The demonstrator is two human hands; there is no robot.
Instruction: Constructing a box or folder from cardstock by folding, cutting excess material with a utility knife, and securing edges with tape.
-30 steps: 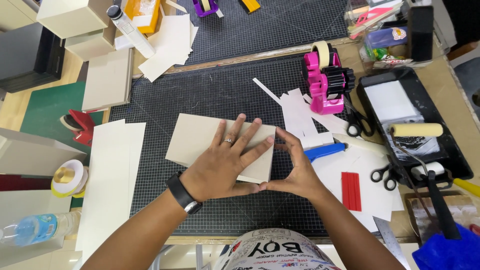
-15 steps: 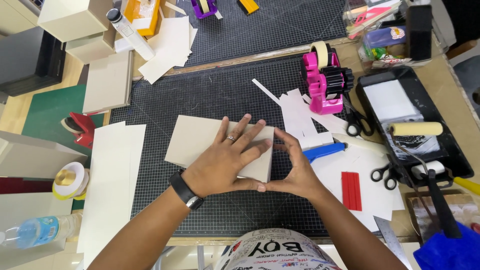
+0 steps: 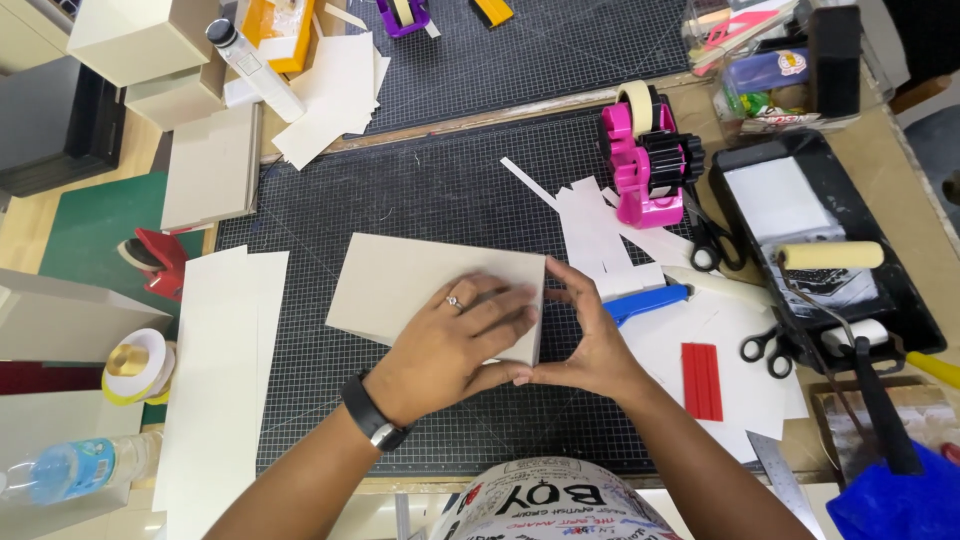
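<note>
From my hands, bare cutting mat [image 3: 440,190] is lying open toward twelve and eleven o'clock; the pink tape dispenser [image 3: 645,165] and scissors [image 3: 712,245] are crowding two o'clock.

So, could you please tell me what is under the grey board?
The grey board lies on the black cutting mat. The left hand presses on top, the right hand at its edge. Anything beneath it is covered.

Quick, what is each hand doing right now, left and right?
Left hand: open, pressed flat on the grey card sheet.
Right hand: fingers curved around the sheet's right edge, steadying it; not closed on it.
</note>
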